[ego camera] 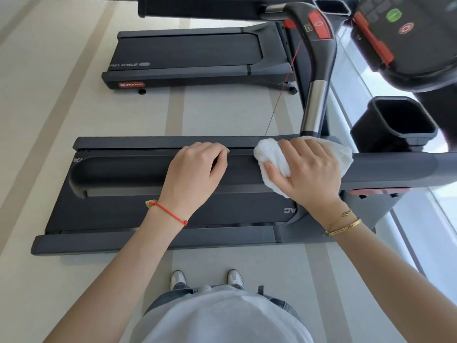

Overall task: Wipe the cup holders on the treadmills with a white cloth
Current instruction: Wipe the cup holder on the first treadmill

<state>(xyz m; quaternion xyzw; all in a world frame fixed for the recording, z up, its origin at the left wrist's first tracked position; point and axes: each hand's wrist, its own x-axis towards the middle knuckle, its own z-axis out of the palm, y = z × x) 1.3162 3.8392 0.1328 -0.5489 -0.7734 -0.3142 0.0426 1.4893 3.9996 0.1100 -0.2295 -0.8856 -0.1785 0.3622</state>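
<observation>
Head view: the right hand (306, 174), right of centre in the frame, has its grip bunched round the white cloth (272, 154), thumb and fingers curled into the wad, which shows at both sides of the hand over a dark handrail (395, 169). The left hand (195, 174), at centre, holds nothing, fingers loosely curled above the near treadmill (123, 194). One cup holder (395, 122) sits at the right edge, just above and beside the cloth hand; a second (332, 6) is at the top. The cloth looks soft, light and limp, so it should fold to the holder's walls; a bunched hold like this suits pushing it inside. The holders look like rigid, smooth plastic, deep and open-topped.
</observation>
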